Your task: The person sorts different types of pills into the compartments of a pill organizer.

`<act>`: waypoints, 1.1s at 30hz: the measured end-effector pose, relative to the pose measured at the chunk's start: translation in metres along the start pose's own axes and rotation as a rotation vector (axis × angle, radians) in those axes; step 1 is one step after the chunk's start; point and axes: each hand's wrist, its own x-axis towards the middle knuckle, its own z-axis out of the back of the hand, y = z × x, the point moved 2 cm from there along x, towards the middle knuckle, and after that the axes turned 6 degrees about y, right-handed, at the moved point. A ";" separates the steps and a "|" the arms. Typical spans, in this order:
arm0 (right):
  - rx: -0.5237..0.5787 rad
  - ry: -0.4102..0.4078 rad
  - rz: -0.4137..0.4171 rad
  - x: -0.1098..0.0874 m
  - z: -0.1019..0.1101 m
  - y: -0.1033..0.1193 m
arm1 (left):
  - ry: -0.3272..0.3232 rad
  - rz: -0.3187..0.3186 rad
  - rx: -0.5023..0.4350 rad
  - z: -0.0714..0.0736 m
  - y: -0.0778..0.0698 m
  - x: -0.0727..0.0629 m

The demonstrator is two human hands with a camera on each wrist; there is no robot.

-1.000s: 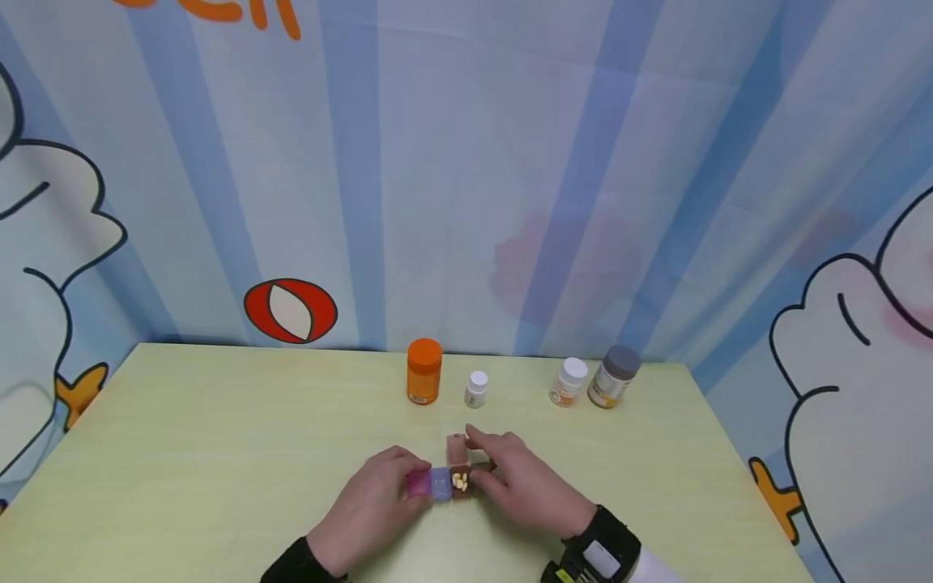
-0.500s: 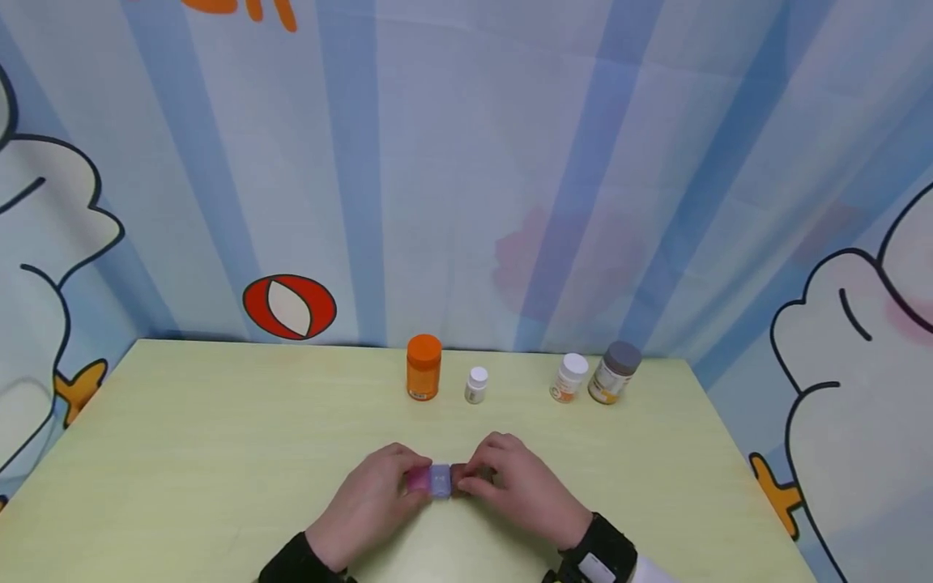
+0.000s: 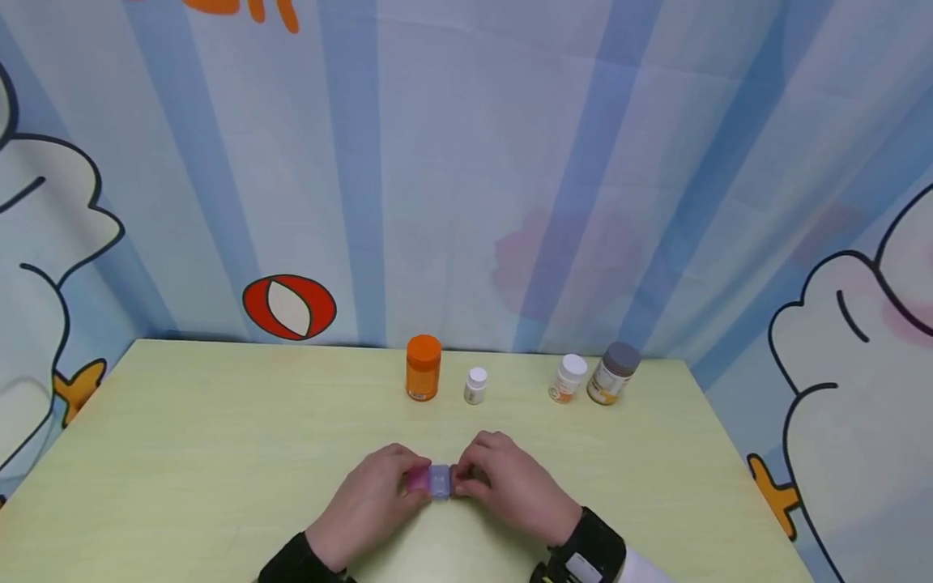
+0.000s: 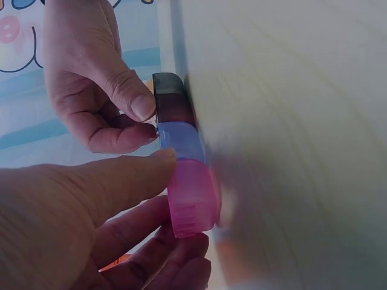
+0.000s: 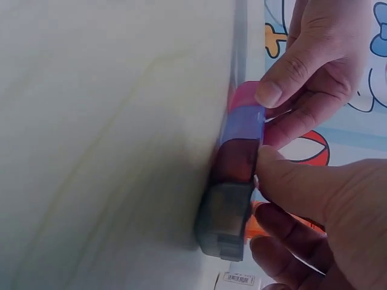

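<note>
A small pill organizer lies on the table in a row of translucent compartments: pink (image 4: 192,196), blue (image 3: 440,481), dark red-brown (image 5: 237,159) and dark grey (image 5: 225,216). My left hand (image 3: 373,504) grips its pink end between thumb and fingers. At the red-brown compartment, my right hand (image 3: 513,488) has its thumb (image 5: 279,175) on the near edge and curled fingers on the far side. That hand covers the red-brown and grey compartments in the head view. The red-brown lid is down over its compartment in the right wrist view.
Behind the hands stand an orange bottle (image 3: 423,368), a small white bottle (image 3: 475,387), a white-capped bottle (image 3: 568,379) and a grey-capped bottle (image 3: 614,374). The pale table (image 3: 219,437) ends at a printed striped curtain (image 3: 452,178).
One second ago the red-brown lid stood open with pale pills showing inside. My right hand has brought it down and shifted slightly left, closing in on that compartment. The left hand keeps its grip.
</note>
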 end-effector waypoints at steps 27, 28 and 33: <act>-0.471 -0.018 0.277 0.008 -0.015 0.015 | -0.018 0.023 -0.051 0.002 0.006 -0.001; -0.491 -0.023 0.287 0.008 -0.016 0.015 | -0.019 0.022 -0.049 0.002 0.005 -0.001; -0.549 -0.040 0.315 0.009 -0.017 0.014 | -0.020 0.017 -0.039 0.002 0.004 0.000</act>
